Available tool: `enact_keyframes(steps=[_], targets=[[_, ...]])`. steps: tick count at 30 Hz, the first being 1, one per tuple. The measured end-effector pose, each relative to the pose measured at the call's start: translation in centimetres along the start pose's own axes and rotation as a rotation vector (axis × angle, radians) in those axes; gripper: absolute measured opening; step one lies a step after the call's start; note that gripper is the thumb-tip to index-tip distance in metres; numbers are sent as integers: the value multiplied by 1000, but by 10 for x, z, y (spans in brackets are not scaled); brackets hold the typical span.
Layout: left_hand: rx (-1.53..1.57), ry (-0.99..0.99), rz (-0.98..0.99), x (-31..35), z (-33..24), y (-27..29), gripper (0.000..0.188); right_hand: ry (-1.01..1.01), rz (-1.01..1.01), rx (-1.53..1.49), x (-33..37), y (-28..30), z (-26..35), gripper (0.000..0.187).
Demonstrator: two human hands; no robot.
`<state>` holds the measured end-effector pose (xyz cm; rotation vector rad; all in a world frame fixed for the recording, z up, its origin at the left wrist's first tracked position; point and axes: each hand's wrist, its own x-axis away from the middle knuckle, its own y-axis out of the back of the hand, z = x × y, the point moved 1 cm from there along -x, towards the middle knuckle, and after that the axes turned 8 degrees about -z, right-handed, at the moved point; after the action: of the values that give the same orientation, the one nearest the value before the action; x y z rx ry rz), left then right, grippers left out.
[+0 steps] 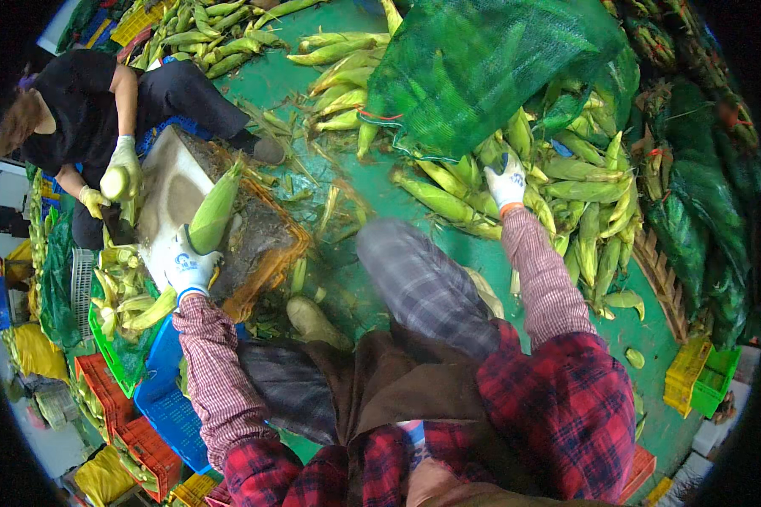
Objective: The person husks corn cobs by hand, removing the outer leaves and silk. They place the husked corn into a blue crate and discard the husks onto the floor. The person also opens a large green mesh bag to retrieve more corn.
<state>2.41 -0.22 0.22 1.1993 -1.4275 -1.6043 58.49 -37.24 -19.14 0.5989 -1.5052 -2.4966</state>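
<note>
Your left hand (pixel 189 269), in a white glove at about 9 o'clock, is closed around the base of a green-husked corn ear (pixel 214 209), held tilted with its tip toward 1 o'clock over the pale block (pixel 167 190) resting on an orange crate (pixel 272 264). Your right hand (pixel 507 182), also gloved, reaches toward 1 o'clock with fingers spread onto the pile of corn ears (pixel 585 211) on the green floor (pixel 347 253), just below the green mesh sack (pixel 490 68). Beyond the block, at 10 o'clock, another person's yellow-gloved hand (pixel 124 169) grips a trimmed ear.
</note>
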Motion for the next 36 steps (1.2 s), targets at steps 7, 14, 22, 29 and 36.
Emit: enact_keyframes(steps=[7, 14, 22, 29, 36], targets=[[-134, 39, -54, -9, -13, 8, 90, -240, 450, 172, -53, -29, 18, 93], [-150, 73, -431, -16, -9, -3, 78, -220, 496, -420, -21, -28, -3, 87], [226, -298, -378, -2, -70, 37, 84, -124, 879, -428, 86, 86, 25, 66], [197, -749, -82, 49, -171, 75, 103, 376, 829, -272, 108, 142, 139, 77], [216, -964, -159, 56, -179, 70, 82, 696, 793, -422, 123, 155, 261, 77]])
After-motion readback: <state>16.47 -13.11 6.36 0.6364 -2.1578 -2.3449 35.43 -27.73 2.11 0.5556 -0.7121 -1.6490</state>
